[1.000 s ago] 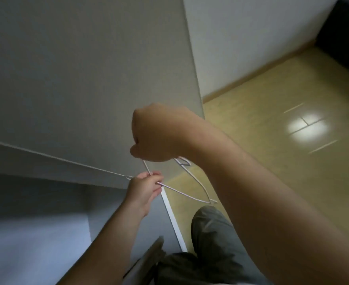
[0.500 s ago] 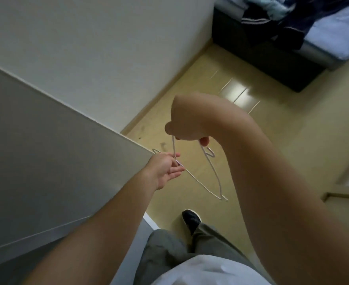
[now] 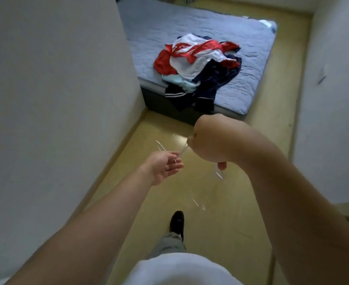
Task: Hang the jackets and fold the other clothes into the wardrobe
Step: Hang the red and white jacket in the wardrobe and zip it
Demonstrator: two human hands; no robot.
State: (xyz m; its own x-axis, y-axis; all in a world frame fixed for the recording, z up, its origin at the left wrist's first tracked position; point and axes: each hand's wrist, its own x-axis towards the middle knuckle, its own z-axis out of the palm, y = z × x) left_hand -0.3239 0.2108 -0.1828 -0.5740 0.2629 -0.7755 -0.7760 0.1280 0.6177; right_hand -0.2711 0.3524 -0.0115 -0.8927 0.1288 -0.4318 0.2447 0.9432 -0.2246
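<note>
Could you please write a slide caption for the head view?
Right hand grips a thin white hanger, left hand touching it, clothes pile on the bed ahead.

Right hand (image 3: 212, 140) fisted around white wire hanger (image 3: 219, 174), which is blurred. Left hand (image 3: 165, 165) palm up, fingers loose, touching the wire. Clothes (image 3: 198, 68) heaped on bed (image 3: 251, 48), overhanging its near edge.

The bed (image 3: 251, 38) lies at twelve o'clock, with the clothes pile (image 3: 198, 66) on its near end. The left wall (image 3: 56, 99) stands at nine and the right wall (image 3: 333, 99) at three, floor (image 3: 220, 223) between them. My left hand (image 3: 163, 166) is at eleven and my right hand (image 3: 212, 140) at one, with the hanger (image 3: 219, 175) between them. My shoe (image 3: 177, 223) is at six.
</note>
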